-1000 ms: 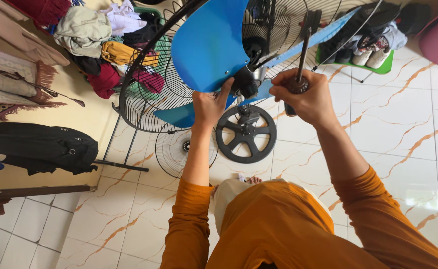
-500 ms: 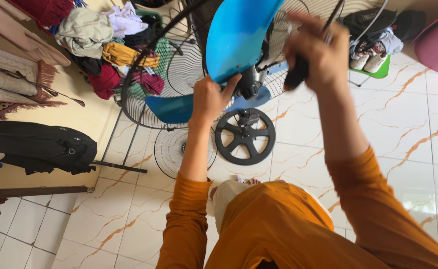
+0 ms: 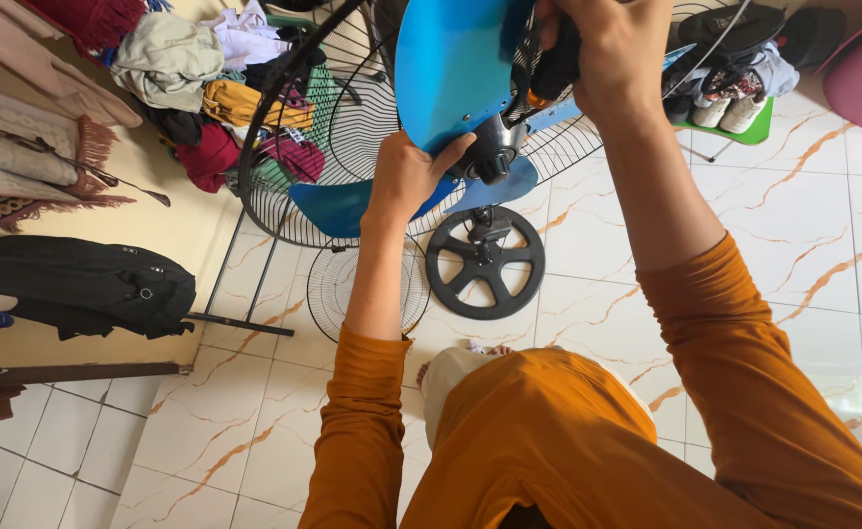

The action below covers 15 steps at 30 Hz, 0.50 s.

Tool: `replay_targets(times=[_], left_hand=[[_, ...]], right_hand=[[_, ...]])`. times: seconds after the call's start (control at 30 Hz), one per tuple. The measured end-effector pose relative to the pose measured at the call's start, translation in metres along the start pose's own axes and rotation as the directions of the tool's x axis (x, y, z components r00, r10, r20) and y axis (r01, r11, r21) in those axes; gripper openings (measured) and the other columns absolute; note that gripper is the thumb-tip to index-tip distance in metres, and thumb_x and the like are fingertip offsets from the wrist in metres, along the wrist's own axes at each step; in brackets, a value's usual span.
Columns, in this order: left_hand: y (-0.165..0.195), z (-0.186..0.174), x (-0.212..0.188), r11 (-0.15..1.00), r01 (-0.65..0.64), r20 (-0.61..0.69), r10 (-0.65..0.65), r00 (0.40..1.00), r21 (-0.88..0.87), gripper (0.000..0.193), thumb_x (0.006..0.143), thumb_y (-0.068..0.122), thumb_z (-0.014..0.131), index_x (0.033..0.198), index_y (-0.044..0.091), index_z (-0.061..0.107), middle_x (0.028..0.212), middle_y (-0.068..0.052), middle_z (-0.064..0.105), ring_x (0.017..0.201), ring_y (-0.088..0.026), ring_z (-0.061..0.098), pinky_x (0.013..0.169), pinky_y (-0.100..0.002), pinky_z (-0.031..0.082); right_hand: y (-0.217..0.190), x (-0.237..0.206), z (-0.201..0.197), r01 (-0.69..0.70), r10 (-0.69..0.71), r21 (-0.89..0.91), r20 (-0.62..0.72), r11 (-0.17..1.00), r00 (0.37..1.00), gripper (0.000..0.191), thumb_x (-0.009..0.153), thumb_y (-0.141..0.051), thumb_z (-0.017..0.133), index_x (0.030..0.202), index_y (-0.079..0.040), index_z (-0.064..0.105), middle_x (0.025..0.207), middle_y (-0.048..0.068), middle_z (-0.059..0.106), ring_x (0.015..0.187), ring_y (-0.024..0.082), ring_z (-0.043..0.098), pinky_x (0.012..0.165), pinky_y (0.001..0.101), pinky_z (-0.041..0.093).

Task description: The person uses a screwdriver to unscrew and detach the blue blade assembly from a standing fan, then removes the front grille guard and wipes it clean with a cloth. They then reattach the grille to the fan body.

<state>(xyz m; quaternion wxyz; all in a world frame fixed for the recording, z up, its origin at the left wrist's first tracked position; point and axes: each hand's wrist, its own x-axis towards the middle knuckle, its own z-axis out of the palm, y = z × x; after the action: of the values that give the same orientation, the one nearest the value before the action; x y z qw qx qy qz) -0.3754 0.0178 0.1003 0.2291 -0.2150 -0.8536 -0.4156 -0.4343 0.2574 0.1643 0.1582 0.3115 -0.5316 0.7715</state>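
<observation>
Blue fan blade sits on the hub in front of the wire rear guard, above the black round base on the tiled floor. The left hand clamps its grip on the blade's lower edge — the right hand closes its grip around a black-handled tool at the hub. A loose front grille lies on the floor beside the base.

A home: tiled floor, heaped clothes, shoes by the wall.

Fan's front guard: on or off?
Off. The blue blades are exposed in front of the rear guard, with the left hand directly on one; a separate grille lies on the floor.
</observation>
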Motion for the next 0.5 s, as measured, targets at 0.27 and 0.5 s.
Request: replay_targets(times=[0.27, 0.5], left_hand=[[-0.005, 0.0, 0.0, 0.998, 0.064, 0.025, -0.064, 0.998, 0.02, 0.022, 0.093, 0.024, 0.08, 0.096, 0.002, 0.073, 0.079, -0.013, 0.075, 0.064, -0.027, 0.074, 0.055, -0.035, 0.054], [-0.003, 0.003, -0.001, 0.995, 0.016, 0.001, -0.016, 1.0, -0.097, 0.024, 0.093, 0.022, 0.079, 0.104, 0.002, 0.07, 0.089, -0.013, 0.077, 0.075, -0.027, 0.078, 0.062, -0.033, 0.059]], right_hand=[[-0.004, 0.006, 0.009, -0.027, 0.027, -0.02, -0.02, 0.999, 0.999, 0.009, 0.11, 0.002, 0.069, 0.102, 0.005, 0.072, 0.09, 0.011, 0.072, 0.068, 0.017, 0.068, 0.063, 0.0266, 0.053], [-0.016, 0.01, 0.022, 0.009, -0.009, -0.033, 0.012, 0.999, 1.0, 0.008, 0.112, 0.003, 0.07, 0.104, 0.005, 0.07, 0.085, 0.011, 0.07, 0.068, 0.017, 0.068, 0.063, 0.027, 0.055]])
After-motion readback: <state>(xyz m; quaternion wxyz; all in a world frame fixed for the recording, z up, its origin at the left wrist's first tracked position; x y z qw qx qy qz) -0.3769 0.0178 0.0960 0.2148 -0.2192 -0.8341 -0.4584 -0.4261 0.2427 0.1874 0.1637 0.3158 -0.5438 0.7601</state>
